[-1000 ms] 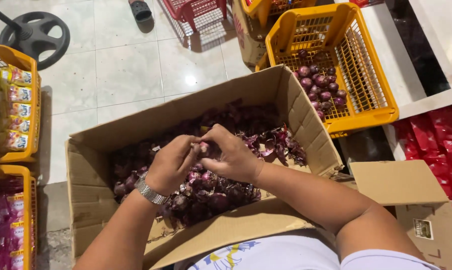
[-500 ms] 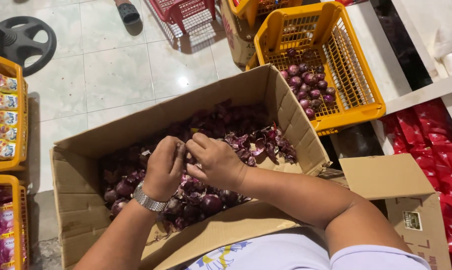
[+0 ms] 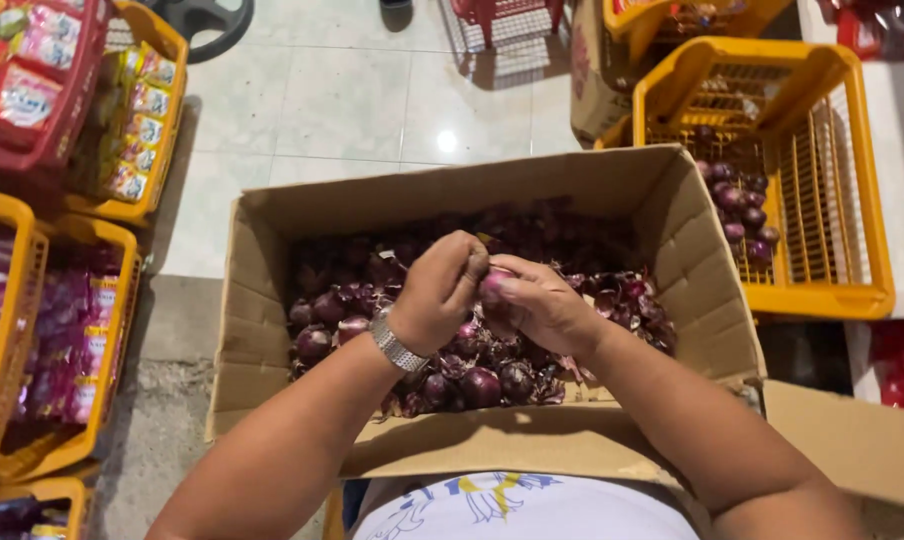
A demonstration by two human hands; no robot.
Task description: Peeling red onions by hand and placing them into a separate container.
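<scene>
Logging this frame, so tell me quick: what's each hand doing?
Left hand: closed on the red onion.
Right hand: closed on the same onion.

1. Pale tiled floor [image 3: 372, 100], glossy, with a bright lamp glare [image 3: 446, 141] on one tile.
2. Rough grey concrete strip [image 3: 162, 420] nearer the camera.
3. Yellow baskets [image 3: 852, 200] to the right and left; a red basket [image 3: 32, 110] upper left, a red stool [image 3: 497, 15] at top.
4. Dark wheel [image 3: 207, 15] at the top edge.
</scene>
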